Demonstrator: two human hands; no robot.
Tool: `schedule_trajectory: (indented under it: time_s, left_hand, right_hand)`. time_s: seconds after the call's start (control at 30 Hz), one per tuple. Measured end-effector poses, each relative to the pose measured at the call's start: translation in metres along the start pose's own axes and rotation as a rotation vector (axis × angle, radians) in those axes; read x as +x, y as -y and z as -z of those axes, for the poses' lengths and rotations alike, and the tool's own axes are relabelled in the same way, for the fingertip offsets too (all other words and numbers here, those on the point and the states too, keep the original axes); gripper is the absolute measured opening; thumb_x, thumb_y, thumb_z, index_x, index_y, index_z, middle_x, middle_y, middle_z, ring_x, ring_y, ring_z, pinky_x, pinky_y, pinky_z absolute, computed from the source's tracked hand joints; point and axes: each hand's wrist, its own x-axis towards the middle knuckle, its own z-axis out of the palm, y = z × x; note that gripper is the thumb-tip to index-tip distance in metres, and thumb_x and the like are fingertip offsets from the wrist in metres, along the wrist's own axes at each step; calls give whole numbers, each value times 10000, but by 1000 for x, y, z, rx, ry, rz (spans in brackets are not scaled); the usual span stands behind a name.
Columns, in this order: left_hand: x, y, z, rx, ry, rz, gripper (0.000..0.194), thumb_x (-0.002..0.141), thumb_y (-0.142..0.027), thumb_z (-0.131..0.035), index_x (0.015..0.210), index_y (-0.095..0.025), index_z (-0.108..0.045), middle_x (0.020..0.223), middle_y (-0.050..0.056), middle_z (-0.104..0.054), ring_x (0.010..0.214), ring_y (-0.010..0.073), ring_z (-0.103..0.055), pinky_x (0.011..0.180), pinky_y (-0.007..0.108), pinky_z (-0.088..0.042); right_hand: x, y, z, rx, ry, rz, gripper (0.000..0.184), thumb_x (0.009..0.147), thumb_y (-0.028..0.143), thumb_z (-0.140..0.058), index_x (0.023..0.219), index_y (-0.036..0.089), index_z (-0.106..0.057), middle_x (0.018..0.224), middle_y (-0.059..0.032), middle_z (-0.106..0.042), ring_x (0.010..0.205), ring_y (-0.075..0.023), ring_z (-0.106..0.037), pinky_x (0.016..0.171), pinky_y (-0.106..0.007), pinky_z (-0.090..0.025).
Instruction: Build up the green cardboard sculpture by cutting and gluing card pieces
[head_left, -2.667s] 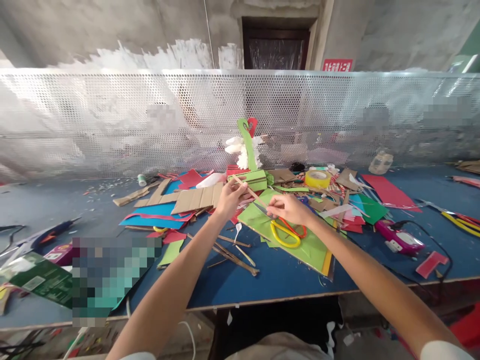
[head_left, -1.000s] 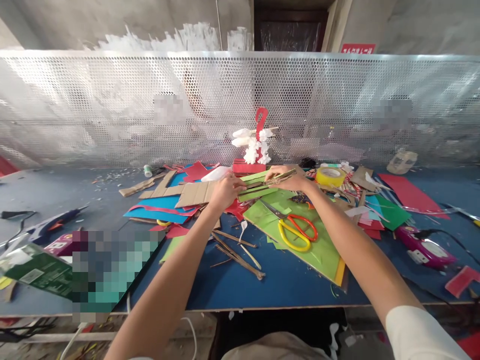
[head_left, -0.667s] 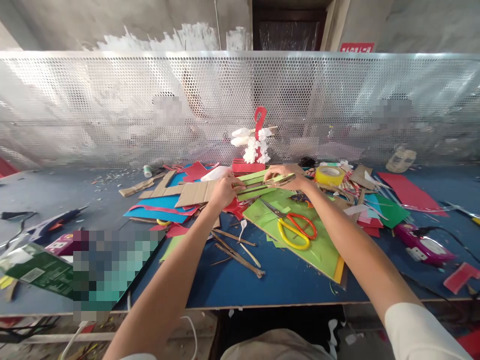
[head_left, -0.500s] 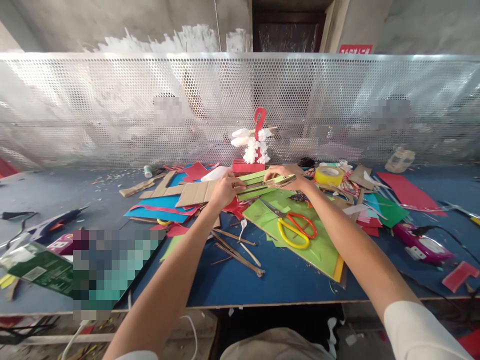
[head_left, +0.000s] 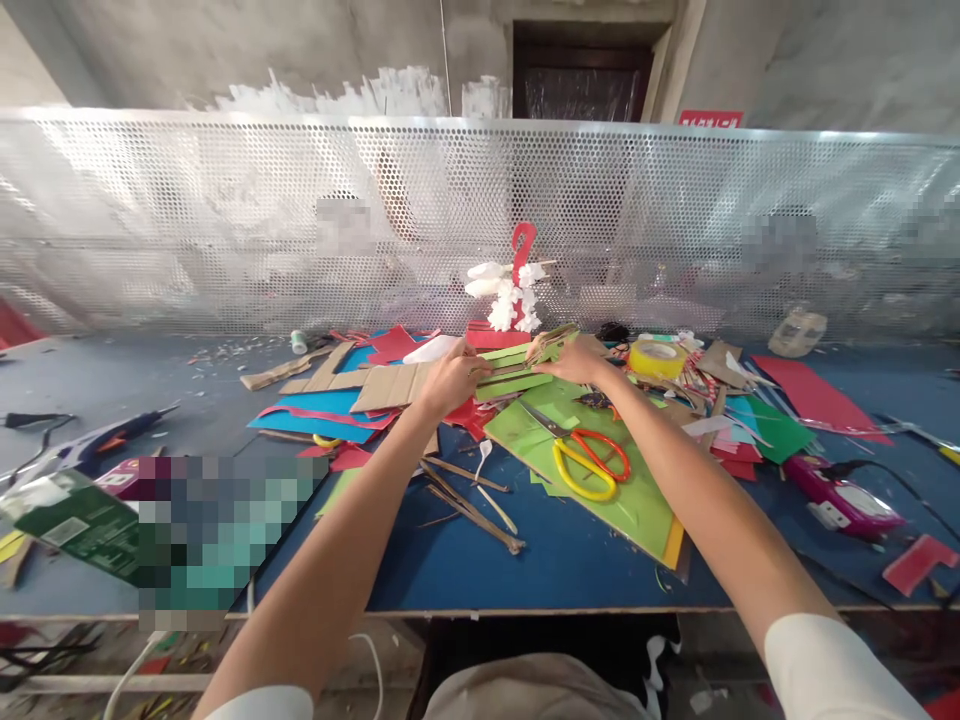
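My left hand (head_left: pixel 450 378) is closed, pinching the left end of a thin brown cardboard strip (head_left: pixel 534 350) that lies over a green paper box (head_left: pixel 514 370). On the strip's right part rests my right hand (head_left: pixel 574 362), fingers curled round it. Behind the box stands a red base (head_left: pixel 491 337) with a white fluffy figure (head_left: pixel 504 295) and a red hook shape (head_left: pixel 523 243). Yellow and orange scissors (head_left: pixel 581 462) lie on a green sheet (head_left: pixel 600 470) just in front of my right wrist.
Corrugated cardboard (head_left: pixel 386 388), blue paper (head_left: pixel 319 412) and red scraps lie left of the hands. A yellow tape roll (head_left: pixel 656 357) sits right. Brown sticks (head_left: pixel 469 505) lie near the table's front edge. Glue guns (head_left: pixel 844 495) (head_left: pixel 112 442) flank the pile. A perforated metal screen (head_left: pixel 300 220) closes the back.
The strip's right end has tilted up and my right hand has slid slightly left along it. Since 2.7 s ago both hands moved from above the scissors back to the green box.
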Motion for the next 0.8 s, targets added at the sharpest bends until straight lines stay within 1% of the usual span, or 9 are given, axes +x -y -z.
schedule_trajectory:
  time_s: [0.1, 0.17, 0.23, 0.33, 0.43, 0.5, 0.57, 0.67, 0.8]
  left_hand:
    - [-4, 7, 4, -40, 31, -58, 288, 919, -183, -584, 996, -227, -858, 1096, 95, -567, 976, 225, -603, 891, 350, -555]
    - [-6, 11, 7, -77, 48, -51, 304, 905, -166, -567, 1018, -224, -844, 1130, 91, -560, 962, 210, -606, 910, 355, -558]
    - [-8, 13, 8, -106, 31, 1, 291, 896, -185, -581, 1071, -216, -812, 1161, 90, -565, 943, 200, -616, 908, 360, -556]
    - [-10, 16, 11, -118, -25, 152, 304, 860, -282, -685, 1148, -194, -730, 1131, 88, -620, 857, 194, -630, 829, 349, -540]
    - [-11, 19, 13, -104, 16, 291, 284, 850, -452, -738, 972, -198, -708, 931, 67, -693, 758, 205, -614, 729, 331, -488]
    - [-12, 21, 14, -108, 71, 297, 342, 886, -539, -681, 800, -208, -693, 781, 58, -689, 738, 215, -596, 706, 325, -456]
    - [-12, 22, 15, -122, 95, 263, 403, 914, -558, -616, 717, -211, -678, 710, 52, -674, 726, 215, -579, 703, 324, -439]
    - [-11, 22, 16, -150, 113, 248, 351, 906, -502, -577, 754, -207, -695, 730, 42, -687, 731, 214, -588, 701, 322, -437]
    - [-8, 20, 18, -196, 160, 309, 251, 842, -431, -594, 785, -202, -681, 758, 44, -703, 753, 224, -615, 702, 328, -454]
  right_hand:
    - [0, 4, 3, -80, -2, -146, 363, 838, 500, -869, 901, 153, -783, 897, -150, -795, 866, -323, -756, 739, -323, -532]
    - [-1, 8, 4, -104, 1, -172, 381, 826, 497, -882, 919, 140, -784, 943, -175, -801, 885, -339, -763, 726, -320, -535]
    - [-2, 10, 6, -105, -17, -160, 370, 832, 467, -884, 959, 135, -780, 1014, -186, -806, 927, -341, -764, 738, -313, -540]
    - [-4, 13, 7, -64, -56, -121, 315, 838, 391, -888, 980, 136, -770, 1055, -173, -811, 962, -325, -763, 767, -301, -545]
    - [-6, 15, 9, 32, -75, -58, 257, 831, 356, -889, 923, 148, -769, 974, -137, -821, 921, -303, -763, 772, -295, -548]
    - [-7, 15, 9, 112, -87, 8, 237, 837, 361, -875, 897, 155, -774, 944, -116, -823, 903, -289, -762, 783, -297, -552]
    - [-7, 15, 9, 165, -101, 45, 233, 844, 372, -860, 884, 157, -781, 923, -104, -822, 880, -279, -760, 791, -307, -555]
    - [-7, 13, 9, 180, -110, 35, 243, 833, 389, -864, 832, 160, -782, 833, -107, -808, 834, -290, -751, 770, -329, -559]
    - [-4, 8, 6, 227, -114, 71, 291, 805, 438, -873, 765, 171, -764, 775, -107, -790, 822, -296, -740, 754, -338, -558]
